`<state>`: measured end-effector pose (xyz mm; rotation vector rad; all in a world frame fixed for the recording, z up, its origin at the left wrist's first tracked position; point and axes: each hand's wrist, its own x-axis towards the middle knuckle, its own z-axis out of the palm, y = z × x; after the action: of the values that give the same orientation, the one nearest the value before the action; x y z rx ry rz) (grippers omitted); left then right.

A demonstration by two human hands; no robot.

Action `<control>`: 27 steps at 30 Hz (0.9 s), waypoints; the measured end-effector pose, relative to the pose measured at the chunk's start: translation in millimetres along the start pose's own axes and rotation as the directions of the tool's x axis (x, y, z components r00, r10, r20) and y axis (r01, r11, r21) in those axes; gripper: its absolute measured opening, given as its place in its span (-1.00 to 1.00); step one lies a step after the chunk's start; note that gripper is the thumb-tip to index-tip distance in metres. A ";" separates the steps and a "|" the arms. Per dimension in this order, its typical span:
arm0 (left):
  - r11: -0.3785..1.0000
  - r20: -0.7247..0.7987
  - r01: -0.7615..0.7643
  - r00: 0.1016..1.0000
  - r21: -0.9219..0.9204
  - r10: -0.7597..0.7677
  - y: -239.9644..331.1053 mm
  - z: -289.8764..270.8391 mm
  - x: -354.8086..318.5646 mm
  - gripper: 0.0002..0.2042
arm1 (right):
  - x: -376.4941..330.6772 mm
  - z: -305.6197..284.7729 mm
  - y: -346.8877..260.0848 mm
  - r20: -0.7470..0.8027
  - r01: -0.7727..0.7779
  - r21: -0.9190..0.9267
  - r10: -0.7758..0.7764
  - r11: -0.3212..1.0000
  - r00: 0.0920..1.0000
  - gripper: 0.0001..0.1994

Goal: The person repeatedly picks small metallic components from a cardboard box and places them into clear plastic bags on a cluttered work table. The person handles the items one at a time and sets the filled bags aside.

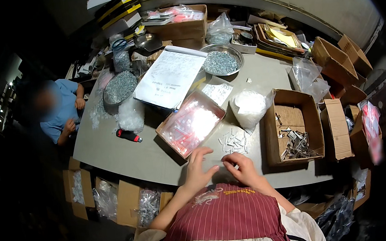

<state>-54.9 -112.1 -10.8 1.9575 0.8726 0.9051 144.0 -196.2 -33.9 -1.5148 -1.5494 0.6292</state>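
My left hand (200, 166) and my right hand (242, 167) meet at the near edge of the grey table (132, 154), fingers pinched around a small clear plastic bag (220, 165) between them. Just beyond my fingers lies a loose scatter of small white plastic parts (234, 141). A shallow cardboard tray (190, 123) holding clear bags with red edges sits a little farther, to the left. A clear bag full of white parts (249, 107) stands to the right of that tray.
An open cardboard box with metal pieces (295, 128) stands at my right. Metal bowls of screws (221, 60) (118, 87), a sheet of paper (169, 76) and a red-handled tool (128, 135) lie farther off. Another person in blue (63, 110) sits at the left. Boxes crowd the floor.
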 end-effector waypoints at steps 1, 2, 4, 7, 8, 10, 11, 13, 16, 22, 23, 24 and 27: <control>0.997 0.044 0.028 0.999 -0.074 -0.025 1.8 4.1 1.4 -0.60 | 0.8 1.0 -2.7 0.037 0.085 -0.027 -0.084 0.996 0.996 -0.85; 0.988 0.090 0.059 0.995 -0.146 -0.046 3.3 8.3 1.7 -0.60 | 0.1 2.6 0.3 0.031 0.101 -0.021 -0.101 0.995 0.994 -0.84; 0.964 0.096 0.204 0.977 -0.169 -0.190 -0.6 15.0 -0.1 -0.61 | 2.5 5.8 6.2 0.012 0.141 -0.005 -0.141 0.990 0.990 -0.81; 0.948 0.080 0.258 0.966 -0.185 -0.247 0.2 23.6 -1.1 -0.68 | -2.8 -2.2 4.6 -0.006 -0.158 0.172 0.162 0.972 0.987 -0.75; 0.950 0.070 0.250 0.968 -0.188 -0.241 1.1 26.0 -1.2 -0.70 | -4.9 -4.2 14.0 -0.001 -0.128 0.169 0.130 0.977 0.992 -0.70; 0.981 0.128 0.148 0.983 -0.128 -0.132 3.3 26.9 -1.7 -0.78 | -8.1 -7.0 13.7 0.019 -0.157 0.198 0.156 0.968 0.987 -0.71; 0.990 0.158 0.094 0.984 -0.101 -0.078 4.7 27.2 -2.0 -0.81 | -8.9 -8.5 13.1 0.030 -0.171 0.212 0.169 0.962 0.985 -0.72; 0.993 0.103 0.103 0.990 -0.052 -0.097 8.1 27.3 0.8 -0.87 | -9.2 -10.4 19.1 0.076 -0.207 0.270 0.193 0.940 0.978 -0.66; 0.979 0.044 0.200 0.979 0.022 -0.201 13.2 23.6 5.1 -0.89 | -10.8 -10.1 33.1 0.209 -0.318 0.410 0.251 0.855 0.945 -0.60; 0.978 -0.001 0.164 0.986 -0.131 -0.166 12.7 18.0 10.7 -0.87 | -13.4 -1.4 29.5 0.334 -0.443 0.560 0.298 0.701 0.894 -0.53; 0.987 0.011 0.137 0.991 -0.089 -0.137 12.1 17.0 11.6 -0.87 | -11.4 0.6 32.3 0.268 -0.387 0.462 0.290 0.798 0.919 -0.54; 0.992 0.023 0.115 0.993 -0.051 -0.114 11.3 17.0 10.4 -0.86 | -10.8 1.4 33.0 0.208 -0.334 0.348 0.275 0.876 0.939 -0.54; 0.986 0.037 0.167 0.985 0.026 -0.168 12.2 20.5 5.7 -0.85 | -7.7 -7.0 21.6 -0.024 -0.050 0.186 0.056 0.981 0.998 -0.56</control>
<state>-32.0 -120.4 -7.6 1.8828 1.0125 0.7593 160.7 -202.2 -50.1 -1.4218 -1.3918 0.7571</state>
